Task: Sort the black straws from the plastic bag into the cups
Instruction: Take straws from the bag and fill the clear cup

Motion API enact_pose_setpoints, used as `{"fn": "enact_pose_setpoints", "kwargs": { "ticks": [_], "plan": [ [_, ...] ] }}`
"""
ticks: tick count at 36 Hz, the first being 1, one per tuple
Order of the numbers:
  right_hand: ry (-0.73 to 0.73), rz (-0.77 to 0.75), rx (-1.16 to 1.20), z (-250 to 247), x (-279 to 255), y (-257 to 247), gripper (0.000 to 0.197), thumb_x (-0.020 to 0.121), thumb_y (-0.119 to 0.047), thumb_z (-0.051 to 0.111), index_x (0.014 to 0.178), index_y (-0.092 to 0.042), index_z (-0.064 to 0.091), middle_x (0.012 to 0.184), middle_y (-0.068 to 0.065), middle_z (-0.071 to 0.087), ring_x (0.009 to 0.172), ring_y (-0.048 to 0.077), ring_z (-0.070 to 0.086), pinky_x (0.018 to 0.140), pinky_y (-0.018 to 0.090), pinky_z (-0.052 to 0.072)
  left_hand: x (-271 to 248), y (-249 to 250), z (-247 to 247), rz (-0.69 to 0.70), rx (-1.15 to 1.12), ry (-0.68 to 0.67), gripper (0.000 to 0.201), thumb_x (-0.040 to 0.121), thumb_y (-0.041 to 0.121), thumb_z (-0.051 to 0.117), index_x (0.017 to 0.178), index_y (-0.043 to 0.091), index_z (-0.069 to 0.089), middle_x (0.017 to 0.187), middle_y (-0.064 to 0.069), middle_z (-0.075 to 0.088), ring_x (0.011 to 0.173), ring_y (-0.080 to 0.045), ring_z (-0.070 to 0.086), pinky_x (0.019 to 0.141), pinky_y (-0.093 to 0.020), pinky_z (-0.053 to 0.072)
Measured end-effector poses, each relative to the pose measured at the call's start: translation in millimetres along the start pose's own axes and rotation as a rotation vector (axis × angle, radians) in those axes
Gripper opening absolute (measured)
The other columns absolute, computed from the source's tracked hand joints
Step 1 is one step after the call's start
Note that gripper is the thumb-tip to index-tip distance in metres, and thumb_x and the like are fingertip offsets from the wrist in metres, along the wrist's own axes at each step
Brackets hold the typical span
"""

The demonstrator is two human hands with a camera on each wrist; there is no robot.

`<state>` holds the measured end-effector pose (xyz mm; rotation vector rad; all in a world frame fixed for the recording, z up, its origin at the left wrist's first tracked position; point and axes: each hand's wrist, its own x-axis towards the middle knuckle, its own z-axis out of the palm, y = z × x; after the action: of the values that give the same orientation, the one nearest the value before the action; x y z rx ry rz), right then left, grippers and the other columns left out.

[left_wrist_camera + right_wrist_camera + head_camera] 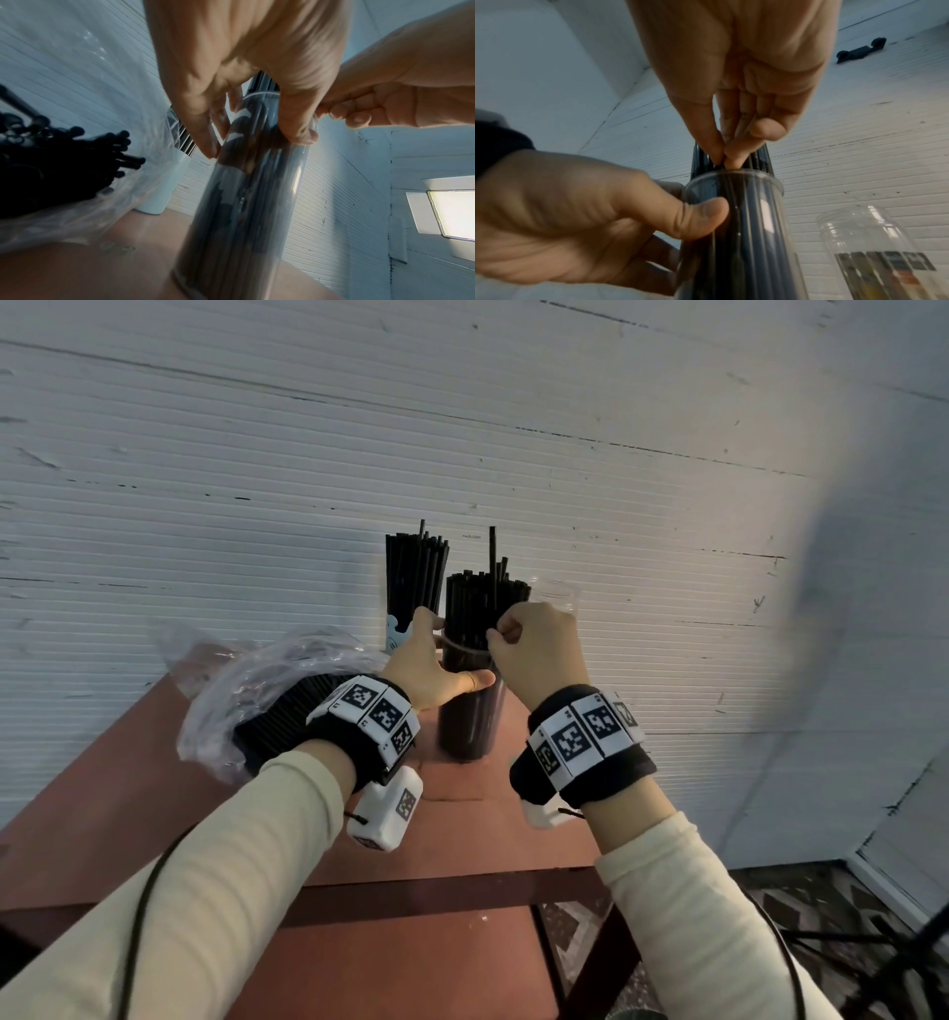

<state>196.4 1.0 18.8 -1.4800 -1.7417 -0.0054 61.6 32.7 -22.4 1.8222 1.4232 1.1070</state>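
Note:
A tall clear cup (468, 721) packed with black straws (477, 598) stands mid-table. My left hand (452, 654) grips it just below the rim, thumb in front and fingers behind; the left wrist view shows the same hold (257, 144) on the cup (244, 203). My right hand (495, 636) pinches one straw (492, 557) that sticks up higher than the others, thumb and forefinger meeting just above the rim (722, 158) of the cup (744, 223). The crumpled plastic bag (246, 680) with more straws (51, 162) lies to the left.
Behind the clear cup stands a white cup (395, 634) filled with black straws (413, 572). An empty clear jar (875, 253) with a label stands to the right. The reddish table (452, 824) is pushed against a white ribbed wall (462, 428); its front edge is near me.

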Motion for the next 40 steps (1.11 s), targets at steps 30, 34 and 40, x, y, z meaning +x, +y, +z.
{"fn": "enact_pose_setpoints", "kwargs": {
  "ticks": [30, 34, 40],
  "plan": [
    [0.122, 0.012, 0.049, -4, 7, -5, 0.021, 0.092, -0.029, 0.059, 0.092, -0.011, 0.07, 0.084, 0.0, 0.066, 0.073, 0.008, 0.055, 0.054, 0.006, 0.032, 1, -1, -1, -0.003, 0.019, 0.019, 0.082, 0.071, 0.034, 0.085, 0.131, 0.014, 0.032, 0.131, -0.003, 0.051, 0.12, -0.021, 0.051, 0.095, -0.03, 0.038],
    [0.135, 0.023, -0.011, 0, 11, -12, 0.023, 0.093, -0.028, 0.058, 0.096, -0.008, 0.068, 0.093, 0.003, 0.065, 0.078, 0.011, 0.052, 0.058, 0.013, 0.034, 2, -2, 1, 0.008, 0.03, 0.027, 0.082, 0.07, 0.036, 0.085, 0.128, 0.014, 0.032, 0.13, -0.005, 0.053, 0.12, -0.024, 0.053, 0.099, -0.035, 0.041],
    [0.207, 0.069, 0.067, 7, 8, -11, 0.023, 0.091, -0.027, 0.06, 0.095, -0.006, 0.068, 0.091, 0.005, 0.067, 0.083, 0.016, 0.06, 0.066, 0.02, 0.041, 3, -3, 1, -0.006, 0.038, 0.015, 0.078, 0.071, 0.035, 0.084, 0.126, 0.016, 0.032, 0.125, -0.004, 0.053, 0.112, -0.027, 0.057, 0.1, -0.043, 0.045]
  ]
}}
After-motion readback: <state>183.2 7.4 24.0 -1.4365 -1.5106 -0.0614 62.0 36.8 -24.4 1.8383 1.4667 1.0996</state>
